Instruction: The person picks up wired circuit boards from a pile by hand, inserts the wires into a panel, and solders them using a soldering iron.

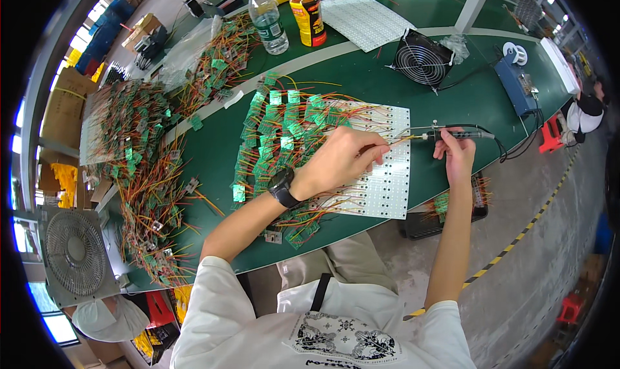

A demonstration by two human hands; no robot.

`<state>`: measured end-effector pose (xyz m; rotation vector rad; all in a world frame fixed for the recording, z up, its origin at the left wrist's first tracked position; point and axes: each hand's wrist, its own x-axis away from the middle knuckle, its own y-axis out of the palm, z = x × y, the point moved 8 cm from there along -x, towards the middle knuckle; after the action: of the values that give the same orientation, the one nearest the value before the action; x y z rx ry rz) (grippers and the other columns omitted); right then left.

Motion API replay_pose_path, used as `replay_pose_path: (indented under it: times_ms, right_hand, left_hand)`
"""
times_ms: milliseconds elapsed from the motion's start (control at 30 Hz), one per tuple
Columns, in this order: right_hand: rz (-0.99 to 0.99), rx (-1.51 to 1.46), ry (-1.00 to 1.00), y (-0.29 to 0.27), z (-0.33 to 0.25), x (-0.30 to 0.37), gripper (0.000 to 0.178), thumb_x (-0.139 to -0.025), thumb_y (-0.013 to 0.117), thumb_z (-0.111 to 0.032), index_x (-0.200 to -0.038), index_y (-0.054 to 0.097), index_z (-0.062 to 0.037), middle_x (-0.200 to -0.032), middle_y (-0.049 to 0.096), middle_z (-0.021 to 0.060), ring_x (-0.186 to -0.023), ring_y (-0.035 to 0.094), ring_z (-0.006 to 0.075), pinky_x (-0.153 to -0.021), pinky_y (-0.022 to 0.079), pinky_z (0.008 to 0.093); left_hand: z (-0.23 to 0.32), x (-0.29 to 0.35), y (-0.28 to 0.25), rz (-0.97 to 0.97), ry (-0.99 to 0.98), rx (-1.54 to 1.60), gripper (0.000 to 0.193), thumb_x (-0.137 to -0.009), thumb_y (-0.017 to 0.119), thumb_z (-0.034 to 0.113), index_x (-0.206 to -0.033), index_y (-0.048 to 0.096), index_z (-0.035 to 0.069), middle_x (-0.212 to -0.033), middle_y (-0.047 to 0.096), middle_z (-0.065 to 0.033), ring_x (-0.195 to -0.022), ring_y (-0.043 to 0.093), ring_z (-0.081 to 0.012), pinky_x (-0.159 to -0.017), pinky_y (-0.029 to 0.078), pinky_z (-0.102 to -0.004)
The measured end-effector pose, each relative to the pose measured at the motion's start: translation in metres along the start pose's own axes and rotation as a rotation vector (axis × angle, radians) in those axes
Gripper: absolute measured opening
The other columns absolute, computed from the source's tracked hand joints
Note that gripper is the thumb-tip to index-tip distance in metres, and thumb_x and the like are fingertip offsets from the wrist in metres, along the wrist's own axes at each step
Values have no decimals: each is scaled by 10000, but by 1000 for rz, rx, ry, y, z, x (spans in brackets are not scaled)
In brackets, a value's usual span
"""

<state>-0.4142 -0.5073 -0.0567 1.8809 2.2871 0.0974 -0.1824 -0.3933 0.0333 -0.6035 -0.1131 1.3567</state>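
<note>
Head view, wiring work at a green table (361, 72). Left hand (352, 153): above the white perforated sheet (397, 175), thumb and fingertips pressed together, apparently pinching a thin wire (402, 138). Right hand (455, 151): fingers wrapped round a pen-shaped tool (476, 135) with dark grip and cable, tip aimed left at the wire; contact of tip with wire too small to tell.

Green boards (287, 143): many, in slanting columns at left of the sheet, some overlapping its edge; red and yellow leads fanned rightward over it.

Done, by judgement: boards set out in columns, leads attached and spread. In progress, by judgement: a single lead at the tool. Left, by judgement: an unknown share of the laid-out batch; finished and unfinished leads not distinguishable at this scale.

Further stock: large heap of wired boards (139, 194) along the table's left side; more boards (442, 204) in a black tray (413, 228) below the table's near edge; finished or waiting, impossible to tell.
</note>
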Motion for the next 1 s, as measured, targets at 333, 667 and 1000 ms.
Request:
replay_pose_path:
  times_ms: [333,667,1000]
  right_hand:
    - [64,22,-49,1,-8,2,199,-896,653,-109,-1007,630,55,-701,638,92,-508,591,152,-481,416,236]
    - [83,58,-78,3,-12,20,220,-914,635,-123,-1027,616,65,-737,647,108,-561,601,165,-524,435,254]
    - [24,90,-86,7,-12,20,226,-910,635,-117,-1010,622,84,-749,642,102,-558,613,164,-522,442,254]
  left_hand:
    - [-28,3,13,82,153,-442,122,-833,670,134,-913,724,61,-785,685,-74,-641,638,-251,-563,496,-365]
    - [-33,4,21,81,165,-630,89,-830,646,172,-819,710,111,-741,607,-20,-608,617,-216,-511,461,-362]
    - [-39,5,25,81,169,-693,69,-817,648,143,-782,682,94,-761,606,-26,-566,613,-227,-492,469,-363]
